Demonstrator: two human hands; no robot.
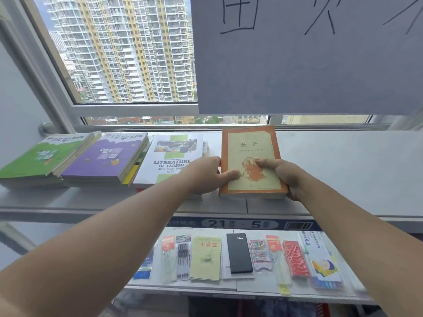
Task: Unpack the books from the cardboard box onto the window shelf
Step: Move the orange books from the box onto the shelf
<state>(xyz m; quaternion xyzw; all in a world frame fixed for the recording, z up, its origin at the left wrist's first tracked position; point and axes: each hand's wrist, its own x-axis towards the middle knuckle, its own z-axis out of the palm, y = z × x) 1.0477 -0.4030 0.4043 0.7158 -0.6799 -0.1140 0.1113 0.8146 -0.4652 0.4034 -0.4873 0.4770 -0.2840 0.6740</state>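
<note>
Books [174, 179] are lying four across on the window shelf [343, 170]: a green-covered stack [43, 156], a purple-covered stack [107, 156], a white book [176, 143] reading "LITERATURE OF CLASSIC", and an orange-bordered book [251, 143] just right of it. The left hand [203, 175] and right hand [283, 175] are both gripping the orange-bordered book by its sides, thumbs pressing on the cover. Below, a label strip [242, 224] reading "21 - 5" is fronting a lower shelf [229, 286] carrying packed pens [183, 257] and one black "Diary" [239, 255].

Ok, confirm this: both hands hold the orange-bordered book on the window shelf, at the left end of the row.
Wrong end. In the head view the left hand and right hand hold the orange-bordered book on the window shelf at the right end of the row, beside the white book.
</note>
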